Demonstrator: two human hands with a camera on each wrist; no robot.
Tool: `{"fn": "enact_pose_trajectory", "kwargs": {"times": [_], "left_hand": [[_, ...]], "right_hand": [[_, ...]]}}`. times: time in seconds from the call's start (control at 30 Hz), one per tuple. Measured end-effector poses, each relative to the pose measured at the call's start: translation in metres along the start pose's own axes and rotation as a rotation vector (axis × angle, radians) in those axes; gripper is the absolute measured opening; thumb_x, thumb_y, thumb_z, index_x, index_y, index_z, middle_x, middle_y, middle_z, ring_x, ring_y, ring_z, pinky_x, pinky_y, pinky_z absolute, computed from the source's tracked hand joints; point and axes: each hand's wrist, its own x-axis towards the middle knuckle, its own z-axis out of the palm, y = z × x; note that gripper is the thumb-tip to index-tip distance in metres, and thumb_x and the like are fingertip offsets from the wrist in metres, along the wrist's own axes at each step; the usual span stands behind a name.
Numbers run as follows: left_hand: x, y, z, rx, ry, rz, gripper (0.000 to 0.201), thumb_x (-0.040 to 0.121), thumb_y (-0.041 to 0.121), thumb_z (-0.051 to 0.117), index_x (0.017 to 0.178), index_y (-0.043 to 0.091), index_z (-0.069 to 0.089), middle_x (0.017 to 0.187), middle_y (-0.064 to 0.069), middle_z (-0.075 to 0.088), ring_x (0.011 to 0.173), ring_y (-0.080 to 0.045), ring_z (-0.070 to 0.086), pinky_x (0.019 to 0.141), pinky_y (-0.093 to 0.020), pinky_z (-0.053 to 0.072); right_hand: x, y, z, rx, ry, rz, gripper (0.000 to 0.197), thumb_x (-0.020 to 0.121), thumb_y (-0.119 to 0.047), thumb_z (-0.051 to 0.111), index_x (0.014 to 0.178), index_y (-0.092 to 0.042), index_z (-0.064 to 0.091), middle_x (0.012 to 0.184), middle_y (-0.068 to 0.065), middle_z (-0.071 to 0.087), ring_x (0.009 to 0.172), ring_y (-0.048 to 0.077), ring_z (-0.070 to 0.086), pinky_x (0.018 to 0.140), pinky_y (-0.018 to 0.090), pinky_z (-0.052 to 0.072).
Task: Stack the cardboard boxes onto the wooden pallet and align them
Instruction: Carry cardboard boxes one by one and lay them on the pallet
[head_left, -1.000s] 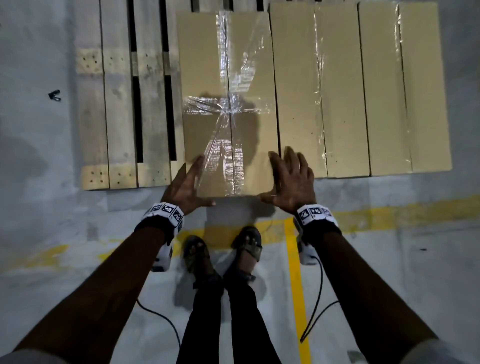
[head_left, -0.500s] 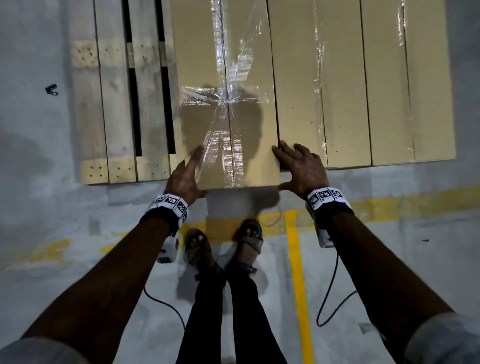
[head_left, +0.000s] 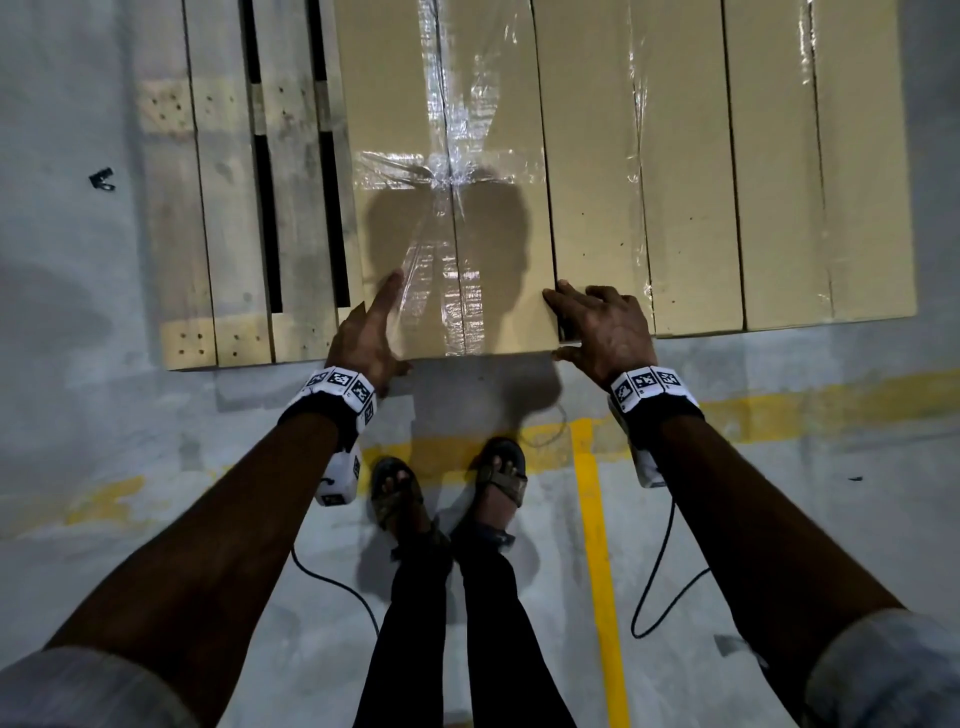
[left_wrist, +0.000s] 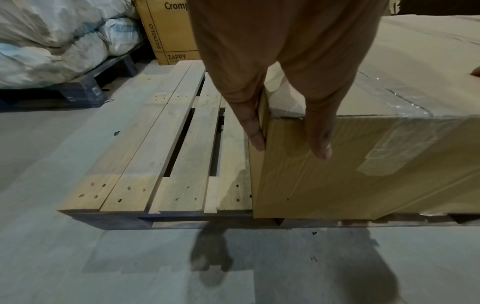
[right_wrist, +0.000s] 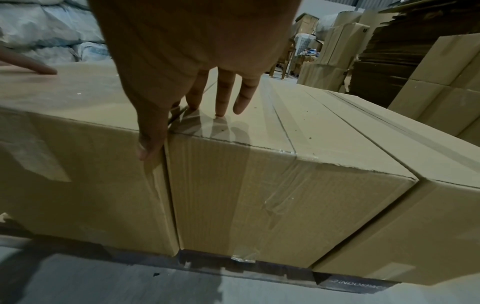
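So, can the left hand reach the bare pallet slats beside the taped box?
Probably yes: the left hand is at the taped box's left corner, and the slats lie uncovered just beside it.

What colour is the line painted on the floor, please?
Yellow floor line, clearest in the head view.

Bare pallet slats (head_left: 228, 218) left of boxes (head_left: 675, 156)

Three cardboard boxes (head_left: 639, 171) sit side by side, touching, on a wooden pallet (head_left: 228, 218), filling its right part; bare slats lie to their left. The left hand (head_left: 366, 338) and right hand (head_left: 605, 332) rest on the near corners of the leftmost box (head_left: 447, 104), whose near face seems roughly level with its neighbour's.
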Motion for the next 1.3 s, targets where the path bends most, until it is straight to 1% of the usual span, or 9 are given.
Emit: {"fn": "enact_pose_trajectory", "kwargs": {"times": [0.1,0.23,0.37,0.57,0.67,0.97,1.07,1.2,1.3], "left_hand": [[0.003,0.0,-0.001,-0.028,-0.023,-0.019,0.135,0.074,-0.002,0.089,0.153,0.066,0.004,0.144,-0.029,0.049,0.098,-0.042,0.068,0.041,-0.011,0.045],[0.004,0.007,-0.004,-0.047,-0.014,-0.055,0.136,0.073,0.0,0.09,0.147,0.073,0.002,0.145,-0.026,0.05,0.111,-0.049,0.065,0.073,-0.042,0.063],[0.005,0.01,-0.007,-0.057,-0.031,-0.053,0.135,0.073,-0.002,0.09,0.157,0.062,0.005,0.146,-0.028,0.048,0.081,-0.023,0.067,0.045,-0.011,0.044],[0.004,0.014,-0.01,-0.02,-0.037,-0.062,0.135,0.073,-0.002,0.09,0.158,0.06,0.004,0.142,-0.026,0.049,0.075,-0.017,0.055,0.035,-0.012,0.038],[0.004,0.014,-0.01,-0.027,-0.037,-0.056,0.136,0.073,-0.003,0.09,0.158,0.06,0.004,0.134,-0.021,0.053,0.071,-0.013,0.053,0.038,-0.014,0.039],[0.004,0.013,-0.009,0.028,-0.005,-0.008,0.139,0.07,0.003,0.093,0.159,0.056,0.002,0.125,-0.02,0.059,0.103,-0.036,0.063,0.074,-0.031,0.045],[0.005,0.014,-0.011,0.024,-0.021,-0.003,0.131,0.075,0.003,0.09,0.163,0.048,0.004,0.132,-0.021,0.056,0.093,-0.025,0.061,0.073,-0.029,0.048],[0.003,0.012,-0.024,-0.089,-0.089,-0.016,0.104,0.091,0.003,0.076,0.161,0.05,0.015,0.139,-0.025,0.055,0.063,-0.012,0.062,0.049,-0.018,0.049],[-0.004,0.004,-0.041,-0.112,-0.066,0.001,0.11,0.087,-0.005,0.076,0.163,0.046,0.014,0.141,-0.023,0.058,0.084,-0.021,0.067,0.066,-0.024,0.054]], "right_hand": [[0.001,0.001,-0.002,-0.019,0.002,-0.011,0.088,0.084,-0.038,0.082,0.159,-0.029,0.037,0.164,-0.002,0.039,0.141,0.035,0.044,0.107,0.048,0.038],[0.003,0.001,-0.002,-0.024,0.036,-0.026,0.084,0.081,-0.036,0.085,0.154,-0.026,0.045,0.158,0.001,0.048,0.134,0.038,0.051,0.103,0.048,0.041],[0.003,0.001,0.001,-0.009,0.065,-0.03,0.082,0.079,-0.035,0.086,0.152,-0.025,0.049,0.154,0.003,0.052,0.13,0.039,0.055,0.1,0.049,0.043],[0.004,0.002,0.002,-0.015,0.061,-0.027,0.084,0.079,-0.035,0.087,0.152,-0.026,0.048,0.153,0.003,0.053,0.13,0.039,0.055,0.099,0.048,0.045],[0.004,0.001,0.001,-0.027,0.056,-0.023,0.083,0.081,-0.037,0.085,0.153,-0.027,0.046,0.155,0.001,0.052,0.132,0.037,0.054,0.099,0.047,0.044],[0.003,-0.001,-0.003,-0.083,0.053,-0.021,0.08,0.083,-0.041,0.082,0.153,-0.029,0.045,0.156,-0.001,0.051,0.134,0.034,0.053,0.101,0.047,0.041],[0.003,-0.002,-0.002,-0.082,0.061,-0.023,0.081,0.081,-0.04,0.084,0.152,-0.028,0.048,0.154,0.0,0.053,0.132,0.034,0.055,0.099,0.047,0.042],[0.002,-0.003,-0.005,-0.071,0.041,-0.017,0.08,0.085,-0.037,0.08,0.155,-0.029,0.041,0.159,-0.002,0.047,0.137,0.033,0.05,0.103,0.048,0.04],[-0.001,-0.003,-0.017,0.006,0.019,-0.012,0.085,0.084,-0.036,0.081,0.157,-0.031,0.037,0.159,-0.002,0.046,0.135,0.033,0.05,0.103,0.048,0.04]]}}
